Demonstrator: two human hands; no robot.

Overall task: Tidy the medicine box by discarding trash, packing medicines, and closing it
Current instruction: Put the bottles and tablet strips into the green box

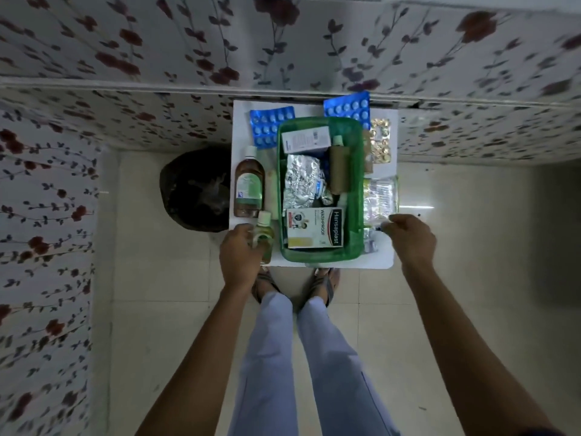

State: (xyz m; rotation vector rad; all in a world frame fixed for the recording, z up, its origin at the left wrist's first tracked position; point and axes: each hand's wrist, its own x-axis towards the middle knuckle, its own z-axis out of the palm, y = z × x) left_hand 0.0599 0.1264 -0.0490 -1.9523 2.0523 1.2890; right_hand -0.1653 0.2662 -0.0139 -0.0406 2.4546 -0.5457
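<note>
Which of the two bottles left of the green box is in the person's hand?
The small green-liquid bottle, gripped by the left hand; the bigger brown bottle lies untouched.

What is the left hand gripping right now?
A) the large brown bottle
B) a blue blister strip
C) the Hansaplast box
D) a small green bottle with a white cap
D: the left hand is wrapped around the small green bottle at the table's near-left corner, while the Hansaplast box lies inside the green medicine box.
</note>
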